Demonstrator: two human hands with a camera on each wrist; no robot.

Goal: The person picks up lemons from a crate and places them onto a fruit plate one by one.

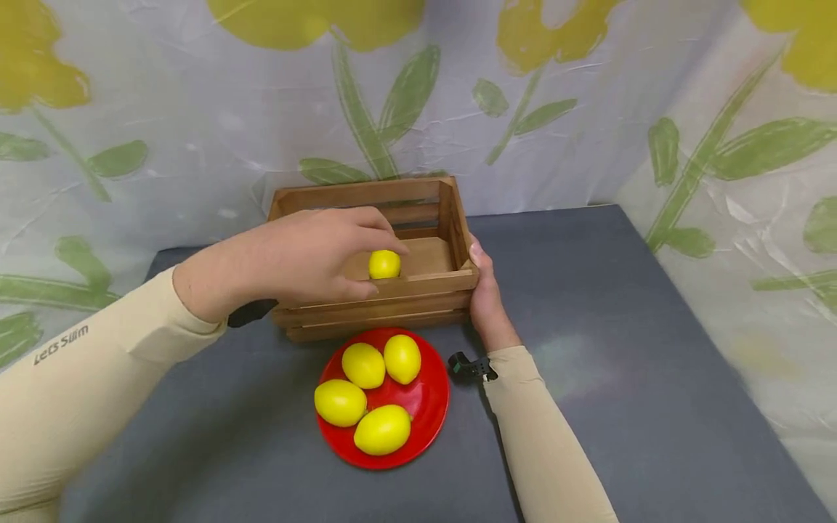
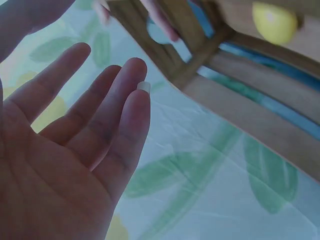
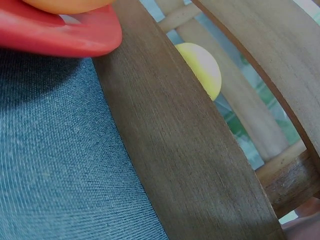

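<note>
Over the crate point(image 1: 418, 294), left hand point(image 1: 294, 258) open above lemon point(image 1: 384, 264), right hand point(image 1: 487, 298) gripping its corner, red plate point(image 1: 431, 407) in front.

A red plate point(image 1: 428, 407) is set on a grey cloth-covered table point(image 1: 621, 327), and four lemons point(image 1: 366, 396) are carried on it. A backdrop point(image 1: 196, 109) printed with yellow flowers is hung behind.

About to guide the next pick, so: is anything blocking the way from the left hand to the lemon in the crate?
Nothing visible does. The left hand hovers open over the crate, fingertips right beside the lemon on its floor. The right hand holds the crate's outer corner, clear of that path.
</note>
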